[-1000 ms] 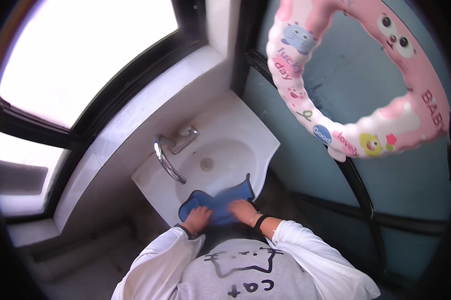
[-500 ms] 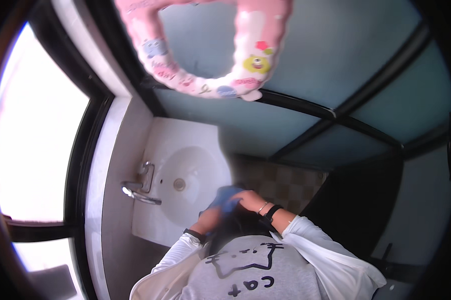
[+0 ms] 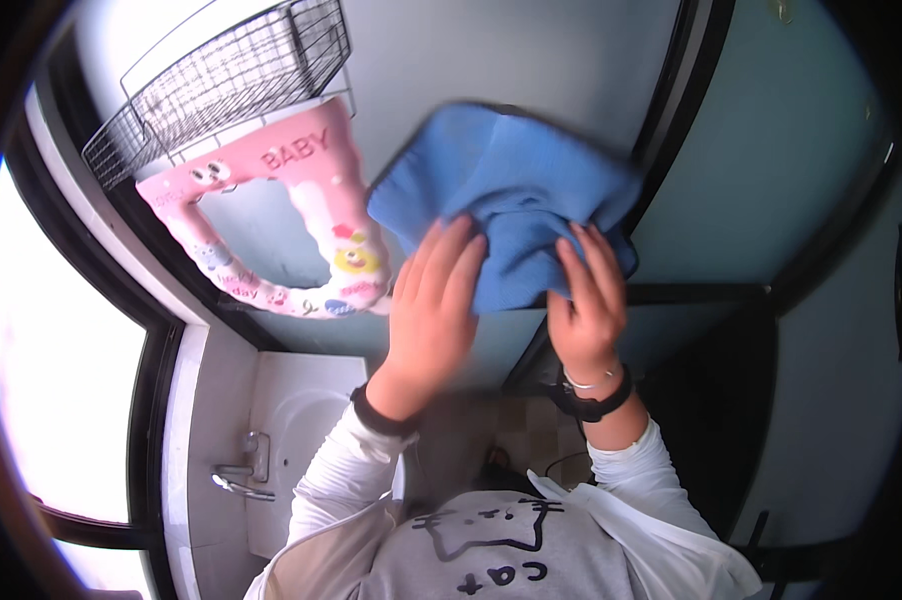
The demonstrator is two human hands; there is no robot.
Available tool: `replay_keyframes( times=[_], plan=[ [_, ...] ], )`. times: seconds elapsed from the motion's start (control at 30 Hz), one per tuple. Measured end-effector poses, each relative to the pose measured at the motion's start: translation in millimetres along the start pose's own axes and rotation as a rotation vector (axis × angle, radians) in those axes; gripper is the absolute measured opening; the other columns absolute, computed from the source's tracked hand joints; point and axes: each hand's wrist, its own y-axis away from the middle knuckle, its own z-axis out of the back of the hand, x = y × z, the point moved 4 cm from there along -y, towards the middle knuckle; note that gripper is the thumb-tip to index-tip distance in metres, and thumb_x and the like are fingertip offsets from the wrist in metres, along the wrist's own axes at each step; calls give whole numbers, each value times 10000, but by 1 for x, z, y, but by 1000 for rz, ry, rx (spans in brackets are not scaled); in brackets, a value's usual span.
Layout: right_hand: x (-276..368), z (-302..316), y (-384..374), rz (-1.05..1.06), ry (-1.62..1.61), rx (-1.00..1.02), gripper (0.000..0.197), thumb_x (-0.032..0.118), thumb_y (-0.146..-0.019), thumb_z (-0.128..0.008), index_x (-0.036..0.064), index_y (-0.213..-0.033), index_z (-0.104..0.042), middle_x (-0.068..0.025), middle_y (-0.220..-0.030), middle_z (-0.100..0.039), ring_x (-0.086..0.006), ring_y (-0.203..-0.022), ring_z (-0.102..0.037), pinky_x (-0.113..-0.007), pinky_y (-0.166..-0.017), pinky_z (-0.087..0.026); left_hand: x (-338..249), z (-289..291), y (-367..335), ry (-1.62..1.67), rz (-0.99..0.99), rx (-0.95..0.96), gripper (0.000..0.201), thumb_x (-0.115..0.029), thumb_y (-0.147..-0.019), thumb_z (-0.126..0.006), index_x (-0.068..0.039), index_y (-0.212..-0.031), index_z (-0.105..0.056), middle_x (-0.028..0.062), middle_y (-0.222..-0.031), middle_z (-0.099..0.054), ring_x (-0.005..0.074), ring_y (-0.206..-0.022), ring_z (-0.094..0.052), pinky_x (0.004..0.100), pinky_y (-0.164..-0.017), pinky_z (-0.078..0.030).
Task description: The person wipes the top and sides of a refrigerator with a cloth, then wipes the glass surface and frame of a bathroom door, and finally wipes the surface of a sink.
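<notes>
A blue cloth [image 3: 501,180] is spread out in front of me, raised before the frosted glass panel. Both of my hands hold its lower part. My left hand [image 3: 433,310] has its fingers laid long over the cloth near the lower left edge, thumb hidden. My right hand [image 3: 589,300] grips a bunched fold at the lower right, fingers bent and close together. Creases run through the cloth between the two hands. Whether the cloth touches the glass I cannot tell.
A pink wavy-edged frame [image 3: 361,215] hangs left of the cloth, under a black wire basket [image 3: 241,85]. Below left are a white washbasin [image 3: 316,385] and a chrome tap [image 3: 243,485]. A bright window [image 3: 61,340] lies far left. Frosted glass panels [image 3: 781,130] stand ahead and right.
Both hands have risen from beside the basin to in front of the glass. The cloth, bunched up before, is now spread wide. My view has tilted up, bringing in the wire basket.
</notes>
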Motion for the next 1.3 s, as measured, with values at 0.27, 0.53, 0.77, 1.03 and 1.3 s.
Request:
replay_keyframes(
  times=[0.27,0.53,0.77,1.03,1.3],
  plan=[
    [-92,-75,47,-84,132,279,464,131,-719,-611,-28,-1141,-500,-231,-1147,-506,-382,-1080,-472,-451,-954,-341,55,-123,4,-380,38,137,469,-134,-709,-583,38,-1139,-507,227,-1220,-453,396,-1183,-373,508,-990,-270],
    [-92,-58,-87,-4,171,270,417,225,-756,-607,-8,-1097,-549,-200,-1136,-533,-355,-1047,-509,-431,-926,-373,46,-41,-135,-420,73,73,367,-171,-672,-620,3,-987,-546,170,-1023,-510,366,-971,-478,459,-847,-368],
    [-86,-61,-67,106,336,201,442,208,-774,-591,6,-1161,-516,-201,-1196,-496,-353,-1125,-456,-438,-966,-335,52,-65,-115,-502,-117,52,456,-256,-658,-639,-35,-1043,-537,157,-1032,-517,334,-939,-495,447,-833,-371],
    [-70,-45,-142,22,305,239,357,246,-812,-558,9,-1078,-571,-187,-1086,-565,-348,-963,-551,-393,-841,-433,38,-13,-187,-364,-167,-200,441,-178,-683,-602,41,-1056,-520,208,-1028,-532,351,-949,-519,445,-808,-409],
    [-63,-64,-111,112,396,161,434,199,-783,-568,25,-1176,-509,-185,-1217,-486,-330,-1137,-451,-424,-962,-341,44,-33,-136,-401,-168,-322,558,-267,-670,-653,10,-1130,-498,222,-1071,-501,403,-1025,-476,488,-894,-352]
  ],
)
